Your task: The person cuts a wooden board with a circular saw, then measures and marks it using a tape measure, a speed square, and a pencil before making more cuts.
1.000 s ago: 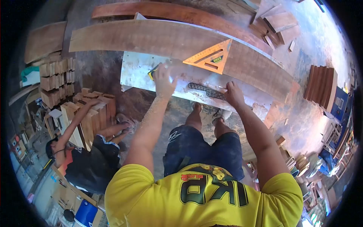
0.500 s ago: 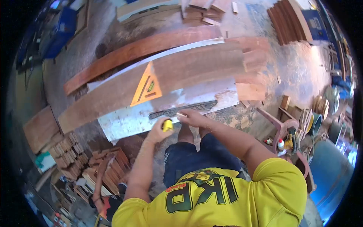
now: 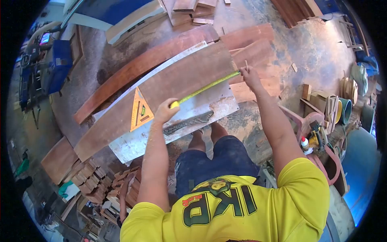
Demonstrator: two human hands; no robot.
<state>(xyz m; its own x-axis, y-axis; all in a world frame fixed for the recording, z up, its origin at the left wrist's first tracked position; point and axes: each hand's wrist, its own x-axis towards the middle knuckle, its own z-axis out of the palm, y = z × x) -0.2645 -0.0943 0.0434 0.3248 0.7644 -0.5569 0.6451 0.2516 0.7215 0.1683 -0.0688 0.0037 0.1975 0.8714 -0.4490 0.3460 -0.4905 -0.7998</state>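
Note:
My left hand [image 3: 164, 111] is closed around the yellow case of a tape measure [image 3: 174, 105], at the near edge of a long brown wooden board [image 3: 185, 69]. The yellow blade [image 3: 209, 86] runs out straight along that edge. At the board's right end, my right hand [image 3: 250, 78] pinches the blade's tip, and a thin pencil-like stick [image 3: 246, 63] pokes up from its fingers. An orange triangular speed square [image 3: 141, 111] lies on the board left of my left hand. Nearer my feet, a dark patterned strip [image 3: 189, 123] rests on the white work surface [image 3: 129, 147].
Behind the board lies a reddish plank [image 3: 133, 72]. Stacked wood pieces [image 3: 90, 177] stand at the lower left, near another person's arm [image 3: 123, 197]. To the right are a white bottle with a red cap [image 3: 305, 143], a yellow power tool [image 3: 316, 135] and a blue drum [image 3: 358, 169].
My hands have moved apart and forward over the board, the right one far to the right. The tape blade is now drawn out between them. The view has shifted.

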